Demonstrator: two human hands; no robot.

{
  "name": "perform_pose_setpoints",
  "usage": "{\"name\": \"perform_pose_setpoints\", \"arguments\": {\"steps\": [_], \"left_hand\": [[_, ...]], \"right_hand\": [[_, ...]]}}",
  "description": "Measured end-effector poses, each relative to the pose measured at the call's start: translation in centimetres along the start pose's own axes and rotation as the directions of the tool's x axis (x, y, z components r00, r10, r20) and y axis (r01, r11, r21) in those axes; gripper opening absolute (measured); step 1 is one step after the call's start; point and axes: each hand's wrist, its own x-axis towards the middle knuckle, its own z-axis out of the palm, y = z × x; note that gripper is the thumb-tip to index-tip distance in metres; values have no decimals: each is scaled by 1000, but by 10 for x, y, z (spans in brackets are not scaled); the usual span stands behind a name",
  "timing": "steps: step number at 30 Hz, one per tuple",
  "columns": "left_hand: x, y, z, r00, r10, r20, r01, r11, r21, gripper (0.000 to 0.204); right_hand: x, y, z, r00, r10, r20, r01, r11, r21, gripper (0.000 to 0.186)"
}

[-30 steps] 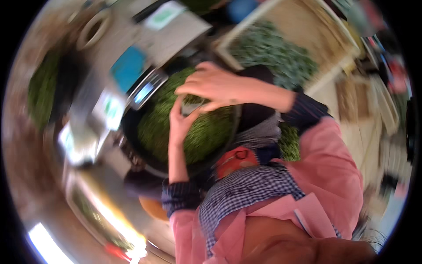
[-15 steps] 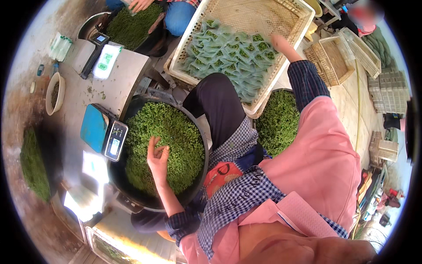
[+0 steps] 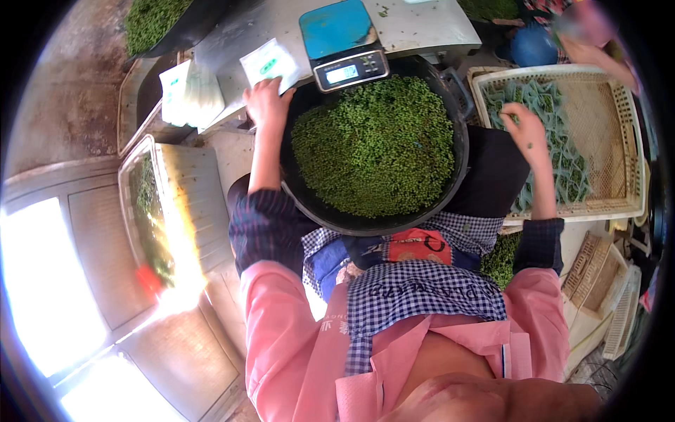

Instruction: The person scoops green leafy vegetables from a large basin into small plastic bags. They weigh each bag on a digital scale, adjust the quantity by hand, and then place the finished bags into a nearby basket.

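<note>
My left hand (image 3: 267, 104) reaches to the table edge, its fingers and thumb closing at the near edge of a clear plastic bag (image 3: 269, 62) with a green print. My right hand (image 3: 527, 132) is above the pale plastic crate (image 3: 605, 119) on the right, fingers loosely bent and apart, nothing visible in them. Filled, upright bags (image 3: 571, 165) of green berries stand in rows in that crate. Between my arms, a black tub (image 3: 373, 224) holds a heap of small green berries (image 3: 376, 144). A blue-topped digital scale (image 3: 339, 32) stands at the tub's far rim.
More plastic bags (image 3: 188, 98) lie on the table's left corner. Another dark tub of green berries (image 3: 151, 24) is at the far left. Below the table stands a white bin (image 3: 144, 204). Another person's arm (image 3: 608, 63) reaches by the crate's far right corner. Stacked crates (image 3: 594, 274) are at right.
My view has turned toward the left side. My left hand has gone from above the berries to the bag on the table. My right hand has drawn back from the crate's far side.
</note>
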Motion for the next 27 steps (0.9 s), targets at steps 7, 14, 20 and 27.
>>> {"name": "perform_pose_setpoints", "arguments": {"steps": [7, 14, 20, 27], "left_hand": [[1, -23, 41, 954, -104, 280, 148, 979, -139, 17], [3, -41, 36, 918, -190, 350, 278, 935, -222, 18], [22, -63, 31, 841, -157, 518, 365, 871, -329, 21], [2, -23, -28, 968, -247, 35, 220, 780, -586, 12]], "right_hand": [[14, -90, 39, 983, -137, 124, 132, 990, 45, 10], [16, -155, 84, 924, -336, 185, 328, 942, 70, 10], [11, -189, 100, 888, -398, 231, 382, 918, 112, 11], [19, -234, 99, 859, -332, 390, 192, 915, 355, 14]]}}
